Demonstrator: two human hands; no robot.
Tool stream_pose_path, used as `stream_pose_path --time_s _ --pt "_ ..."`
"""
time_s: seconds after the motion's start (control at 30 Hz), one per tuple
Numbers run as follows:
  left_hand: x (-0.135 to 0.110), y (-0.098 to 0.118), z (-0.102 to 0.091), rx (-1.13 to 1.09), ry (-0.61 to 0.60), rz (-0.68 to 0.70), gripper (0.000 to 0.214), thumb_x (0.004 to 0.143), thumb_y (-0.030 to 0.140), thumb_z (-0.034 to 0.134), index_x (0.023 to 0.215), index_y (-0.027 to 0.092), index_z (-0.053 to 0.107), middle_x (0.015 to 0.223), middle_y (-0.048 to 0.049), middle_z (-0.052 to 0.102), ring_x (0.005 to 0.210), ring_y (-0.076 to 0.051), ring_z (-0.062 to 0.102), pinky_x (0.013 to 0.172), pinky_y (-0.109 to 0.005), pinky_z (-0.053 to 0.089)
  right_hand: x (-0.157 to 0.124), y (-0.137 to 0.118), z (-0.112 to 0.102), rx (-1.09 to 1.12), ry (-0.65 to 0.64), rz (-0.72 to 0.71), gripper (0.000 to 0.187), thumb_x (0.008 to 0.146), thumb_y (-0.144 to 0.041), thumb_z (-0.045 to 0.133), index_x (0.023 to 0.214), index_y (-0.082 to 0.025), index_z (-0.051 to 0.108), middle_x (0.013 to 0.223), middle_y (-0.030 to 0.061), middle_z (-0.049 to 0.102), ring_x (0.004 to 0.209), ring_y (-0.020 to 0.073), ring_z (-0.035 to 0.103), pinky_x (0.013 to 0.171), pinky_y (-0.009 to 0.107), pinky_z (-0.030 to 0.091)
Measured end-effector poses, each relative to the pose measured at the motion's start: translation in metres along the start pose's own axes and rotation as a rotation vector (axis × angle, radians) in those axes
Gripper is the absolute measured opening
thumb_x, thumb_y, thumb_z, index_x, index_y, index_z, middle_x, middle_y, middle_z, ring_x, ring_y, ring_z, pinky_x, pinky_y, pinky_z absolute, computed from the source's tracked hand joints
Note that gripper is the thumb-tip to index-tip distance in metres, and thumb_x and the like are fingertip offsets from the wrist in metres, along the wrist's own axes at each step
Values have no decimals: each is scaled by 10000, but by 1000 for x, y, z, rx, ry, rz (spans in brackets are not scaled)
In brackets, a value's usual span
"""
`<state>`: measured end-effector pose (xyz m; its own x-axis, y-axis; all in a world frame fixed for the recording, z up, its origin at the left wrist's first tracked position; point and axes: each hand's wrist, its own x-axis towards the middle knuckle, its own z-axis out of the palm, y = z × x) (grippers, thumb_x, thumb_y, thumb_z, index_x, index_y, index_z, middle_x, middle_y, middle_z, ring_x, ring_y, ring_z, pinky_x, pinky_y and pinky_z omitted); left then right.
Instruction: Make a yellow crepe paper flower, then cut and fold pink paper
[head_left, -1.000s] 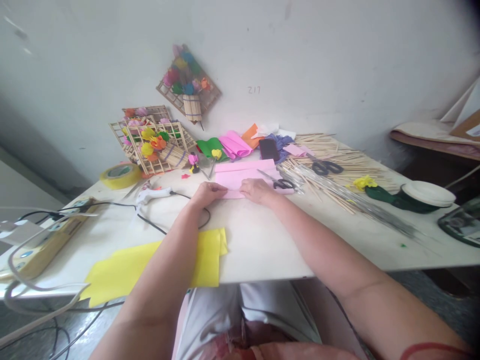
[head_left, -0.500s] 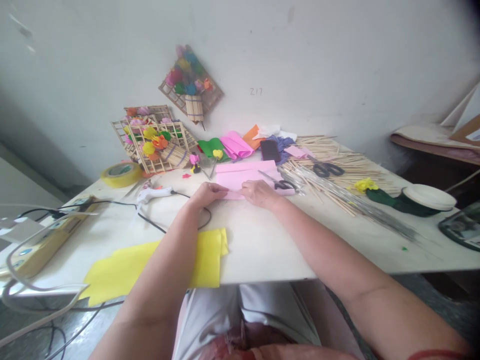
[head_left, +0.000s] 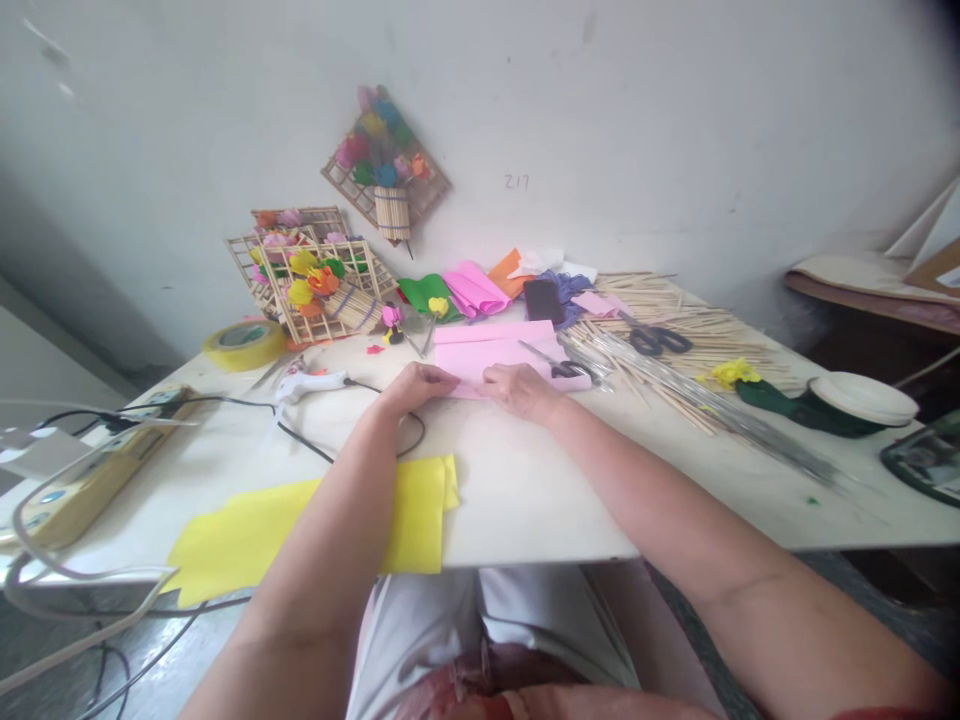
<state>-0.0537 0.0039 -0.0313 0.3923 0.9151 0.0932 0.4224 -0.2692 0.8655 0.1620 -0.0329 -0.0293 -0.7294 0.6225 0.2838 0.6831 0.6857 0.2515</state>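
A sheet of pink crepe paper (head_left: 487,355) lies on the white table, its near edge folded over. My left hand (head_left: 420,388) pinches the left end of that fold between thumb and fingers. On the fold's right part, my right hand (head_left: 517,388) presses with its fingers curled, gripping the paper. Black-handled scissors (head_left: 571,370) rest on the sheet's right side, just beyond my right hand. Under my left forearm is a strip of yellow crepe paper (head_left: 416,515). A white glue gun (head_left: 311,385) with a black cord lies left of my left hand.
Bamboo sticks (head_left: 697,320) and thin wires (head_left: 720,425) spread over the right, with another pair of scissors (head_left: 660,340). A tape roll (head_left: 246,345), flower-decorated lattice frames (head_left: 322,285) and a power strip (head_left: 112,470) stand left. A phone (head_left: 543,300) lies behind the sheet.
Both hands stay at the paper's near edge with almost the same grip. The whole view has shifted very slightly.
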Motion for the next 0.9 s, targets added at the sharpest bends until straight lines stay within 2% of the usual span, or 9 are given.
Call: stream_pose_path --time_s 0.23,0.43,0.67,0.9 --pt "-3 6 0 4 -33 -8 339 562 369 672 821 153 708 796 -35 691 760 -165 587 730 -250 424 1 -5 -4 -80 -47 -14 269 885 -173 350 848 -145 615 875 79 567 833 158 481 576 255 304" --pt "1 3 5 48 58 -8 344 562 395 659 775 129 708 718 -37 680 652 -143 564 646 -243 417 0 -8 -5 -68 -56 -16 247 888 -175 355 894 -147 600 897 81 559 858 155 474 621 258 329" --pt "2 2 5 110 86 -7 375 559 379 654 850 146 700 579 3 617 569 -114 510 582 -229 390 0 -9 -6 -80 -43 -23 279 900 -186 323 903 -146 599 896 84 557 867 162 470 636 267 337" --pt "4 3 6 121 100 -13 347 597 441 611 733 134 698 613 -8 632 595 -121 521 579 -226 384 1 -9 -2 -126 -40 -33 267 893 -173 330 898 -140 595 887 82 552 870 174 466 616 271 335"
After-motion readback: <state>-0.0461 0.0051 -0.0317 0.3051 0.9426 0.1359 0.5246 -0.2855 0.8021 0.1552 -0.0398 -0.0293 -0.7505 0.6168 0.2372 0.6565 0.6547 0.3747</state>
